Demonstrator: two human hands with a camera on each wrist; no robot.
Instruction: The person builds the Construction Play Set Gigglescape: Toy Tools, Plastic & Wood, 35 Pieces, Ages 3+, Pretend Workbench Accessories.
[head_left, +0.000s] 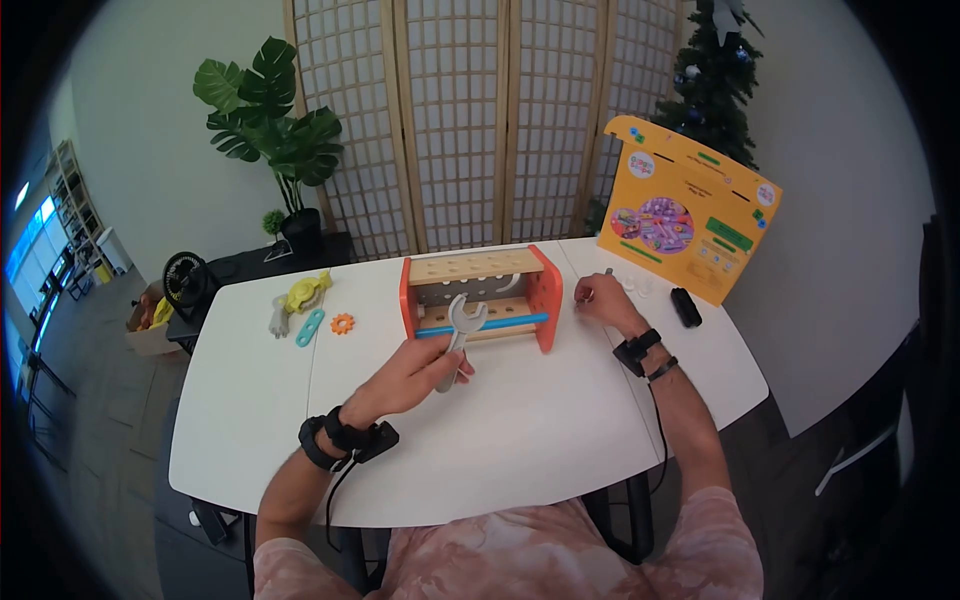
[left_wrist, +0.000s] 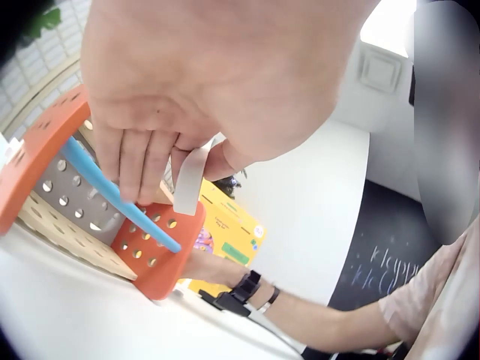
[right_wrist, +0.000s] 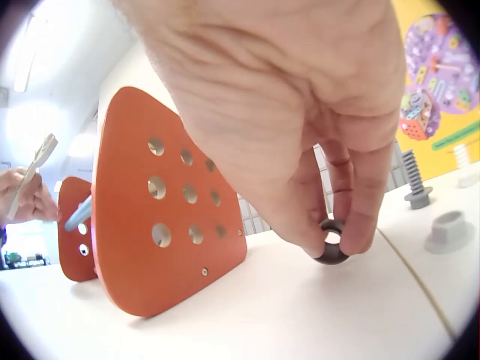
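One white table [head_left: 530,430], wooden toy toolbox [head_left: 475,268] on it with orange end panels [head_left: 548,300] and a blue bar [head_left: 525,322] up front. Left hand [head_left: 408,375] is in front, right hand [head_left: 605,300] beside the right panel. Left thumb and forefinger pinch a grey toy open-end wrench [head_left: 460,330], other fingers together; right thumb and fingertips pinch a small dark ring [right_wrist: 331,259].

Light grey on the flat open-ended wrench [head_left: 460,325] in the left hand [head_left: 405,378]; near-black on the small round ring [right_wrist: 331,257] in the right hand [head_left: 605,300]. Beyond the left, blue on the slim straight rod [head_left: 515,321]; beside the right, orange-red on the rounded, hole-dotted panel [right_wrist: 127,210].
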